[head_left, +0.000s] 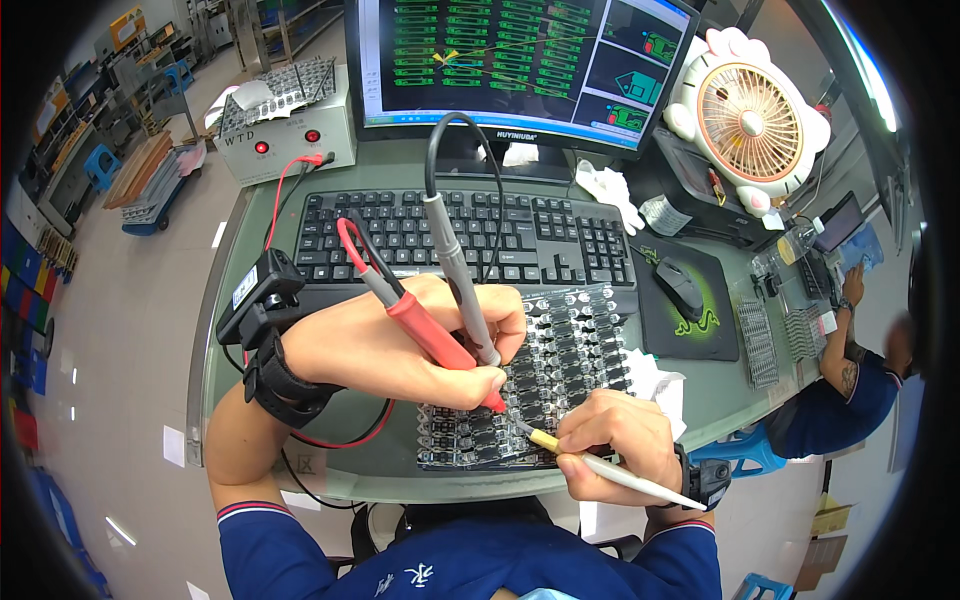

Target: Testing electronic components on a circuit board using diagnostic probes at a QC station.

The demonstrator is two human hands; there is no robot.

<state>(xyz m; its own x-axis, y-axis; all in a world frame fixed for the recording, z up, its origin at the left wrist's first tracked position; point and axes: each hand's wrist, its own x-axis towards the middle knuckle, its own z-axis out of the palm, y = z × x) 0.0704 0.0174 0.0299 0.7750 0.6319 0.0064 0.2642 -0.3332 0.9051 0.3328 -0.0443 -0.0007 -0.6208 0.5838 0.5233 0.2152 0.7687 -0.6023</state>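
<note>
My left hand point(400, 335) is closed around two test probes, held like chopsticks. The red probe point(432, 332) slants down to the right, and the grey probe point(462, 275) stands steeper beside it. Both point at a panel of small black circuit boards point(570, 345) lying in front of the keyboard; whether the tips touch it I cannot tell. In a pinch, my right hand point(622, 440) holds a slim brush point(635, 480) with a white tapering handle and yellow collar. Its dark tip is at the panel, close to the red probe's end.
Behind the panel are a black keyboard point(450, 235) and a monitor point(500, 60). A white box with red buttons point(290, 140) stands at the back left, its lead running to the probes. To the right are a mouse point(680, 288), a fan point(752, 122) and another person point(835, 410).
</note>
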